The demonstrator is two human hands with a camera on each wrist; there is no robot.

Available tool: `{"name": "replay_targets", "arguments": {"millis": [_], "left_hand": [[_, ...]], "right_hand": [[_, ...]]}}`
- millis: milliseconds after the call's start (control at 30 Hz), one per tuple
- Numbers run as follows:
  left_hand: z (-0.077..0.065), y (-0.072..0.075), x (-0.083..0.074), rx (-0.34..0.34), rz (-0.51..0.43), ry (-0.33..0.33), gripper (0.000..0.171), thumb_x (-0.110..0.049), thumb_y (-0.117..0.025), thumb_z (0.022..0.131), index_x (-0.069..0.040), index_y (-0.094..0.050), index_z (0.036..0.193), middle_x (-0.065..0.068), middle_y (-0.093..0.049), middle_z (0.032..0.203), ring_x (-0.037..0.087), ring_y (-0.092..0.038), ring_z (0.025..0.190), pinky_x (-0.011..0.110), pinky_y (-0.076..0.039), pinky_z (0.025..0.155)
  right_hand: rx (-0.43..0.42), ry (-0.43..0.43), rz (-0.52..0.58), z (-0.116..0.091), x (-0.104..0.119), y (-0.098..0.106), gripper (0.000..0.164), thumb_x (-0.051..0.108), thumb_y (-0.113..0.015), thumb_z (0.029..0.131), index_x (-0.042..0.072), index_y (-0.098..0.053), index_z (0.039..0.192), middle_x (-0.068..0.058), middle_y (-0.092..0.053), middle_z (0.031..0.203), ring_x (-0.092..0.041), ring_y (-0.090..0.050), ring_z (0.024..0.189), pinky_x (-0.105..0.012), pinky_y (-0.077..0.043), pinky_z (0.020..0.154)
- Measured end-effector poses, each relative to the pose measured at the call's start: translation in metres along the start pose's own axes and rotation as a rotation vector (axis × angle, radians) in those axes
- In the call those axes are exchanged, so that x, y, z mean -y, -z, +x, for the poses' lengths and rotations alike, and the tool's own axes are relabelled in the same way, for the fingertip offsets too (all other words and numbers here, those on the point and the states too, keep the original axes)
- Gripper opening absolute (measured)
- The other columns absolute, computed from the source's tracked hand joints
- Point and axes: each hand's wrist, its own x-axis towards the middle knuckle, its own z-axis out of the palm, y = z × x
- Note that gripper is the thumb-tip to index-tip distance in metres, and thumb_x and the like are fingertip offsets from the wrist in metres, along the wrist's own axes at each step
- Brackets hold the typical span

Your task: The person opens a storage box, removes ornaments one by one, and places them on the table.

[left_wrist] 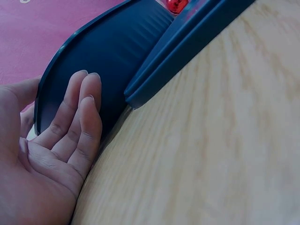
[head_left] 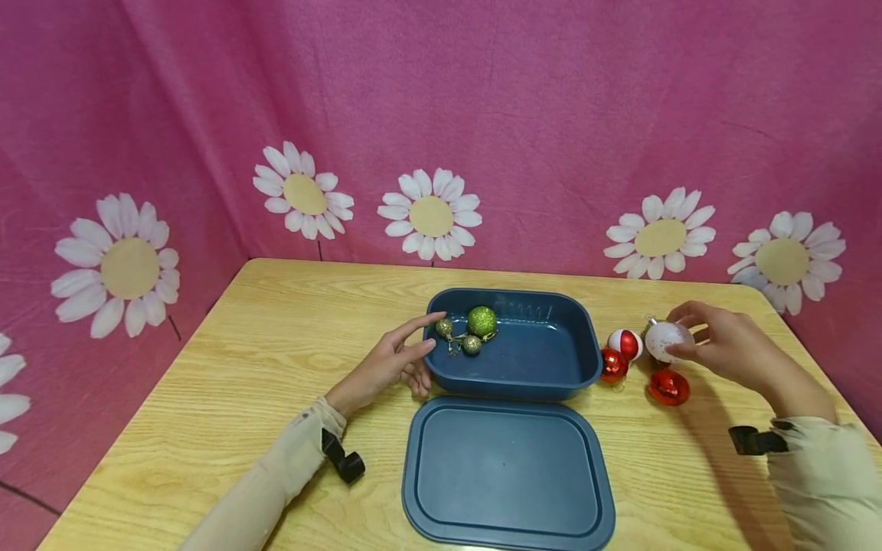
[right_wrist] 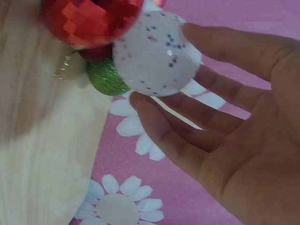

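My right hand holds a white speckled Christmas bauble between thumb and fingers, over the right side of the table. In the right wrist view, a green bauble and a red faceted bauble show beside the white one. My left hand is at the left end of a dark blue box, index finger and thumb at its rim. Its other fingers lie loosely by the outer end wall. Inside the box are a glittery green bauble and two small gold ones.
On the table's near side lies the blue lid, in front of the box. A red-and-white bauble and a shiny red one sit by the box's right end. Another red ornament lies nearer me. A pink flowered cloth hangs behind.
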Motion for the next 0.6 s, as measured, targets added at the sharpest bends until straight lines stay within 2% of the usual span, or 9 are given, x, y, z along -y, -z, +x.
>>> {"name": "replay_targets", "arguments": {"millis": [100,200,433,600], "left_hand": [[0.000,0.000,0.000,0.000,-0.005,0.003,0.048,-0.031,-0.052,0.105,-0.035,-0.040,0.151,0.019,-0.067,0.072,0.025,-0.067,0.060,0.038,-0.060,0.058],[-0.001,0.001,-0.001,-0.002,-0.009,0.005,0.048,-0.032,-0.053,0.105,-0.036,-0.041,0.151,0.019,-0.067,0.072,0.025,-0.067,0.060,0.038,-0.060,0.058],[-0.001,0.000,-0.001,0.007,-0.015,-0.003,0.049,-0.031,-0.052,0.105,-0.034,-0.039,0.152,0.019,-0.067,0.071,0.025,-0.067,0.061,0.038,-0.059,0.057],[-0.001,0.000,-0.001,0.001,-0.003,0.002,0.047,-0.032,-0.052,0.105,-0.036,-0.041,0.151,0.019,-0.067,0.072,0.025,-0.067,0.061,0.037,-0.059,0.057]], "right_hand": [[-0.046,0.029,-0.015,0.003,-0.001,-0.006,0.041,0.013,-0.078,0.086,-0.004,-0.057,0.117,-0.033,-0.064,0.111,-0.046,-0.068,0.091,-0.055,-0.057,0.074],[-0.077,0.033,-0.003,0.006,-0.001,-0.013,0.042,0.013,-0.076,0.089,-0.004,-0.055,0.120,-0.034,-0.063,0.113,-0.048,-0.067,0.093,-0.060,-0.056,0.078],[-0.004,-0.032,0.009,0.012,0.001,-0.027,0.044,0.014,-0.074,0.090,-0.004,-0.053,0.125,-0.032,-0.062,0.116,-0.047,-0.064,0.098,-0.057,-0.056,0.080],[0.023,-0.018,0.001,0.012,0.002,-0.030,0.044,0.021,-0.074,0.091,-0.003,-0.055,0.123,-0.030,-0.063,0.113,-0.043,-0.065,0.095,-0.054,-0.058,0.077]]}}
